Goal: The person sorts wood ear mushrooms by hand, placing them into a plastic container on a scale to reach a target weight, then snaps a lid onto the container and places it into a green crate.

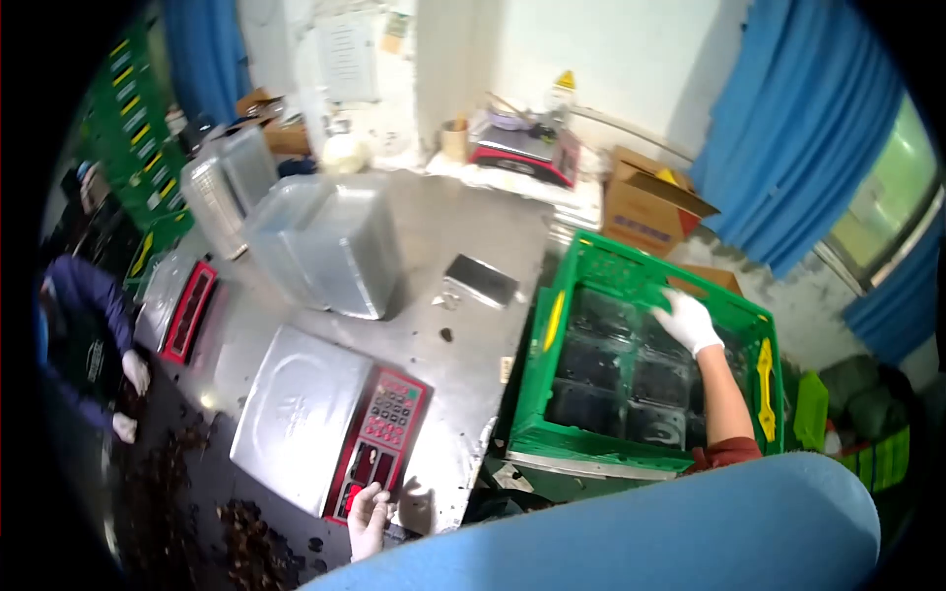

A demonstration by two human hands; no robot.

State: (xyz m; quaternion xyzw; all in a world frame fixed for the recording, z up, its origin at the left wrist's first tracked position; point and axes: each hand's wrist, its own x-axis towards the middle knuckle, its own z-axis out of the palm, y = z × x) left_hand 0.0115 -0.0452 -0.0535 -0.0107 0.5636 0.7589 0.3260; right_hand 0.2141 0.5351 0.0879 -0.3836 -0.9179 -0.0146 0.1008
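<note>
My right hand [687,320], in a white glove, reaches over the green crate [552,433] at the right. Its fingers are spread, with nothing held in them. Beneath it, the crate holds rows of clear-lidded plastic boxes [658,382] with dark contents. My left hand [368,522], also gloved, is at the near corner of a red weighing scale [404,382]. Its fingers are loosely apart beside the lower end of the button panel, and no object shows in them. The scale's silver pan [301,419] is bare.
Stacked clear plastic tubs [340,246] stand behind the scale, near a dark phone-like slab [481,281]. Dark pieces [251,542] lie along the left. Across the table, a gloved co-worker [94,335] is beside another scale [187,313]. A cardboard box [645,207] is behind the crate.
</note>
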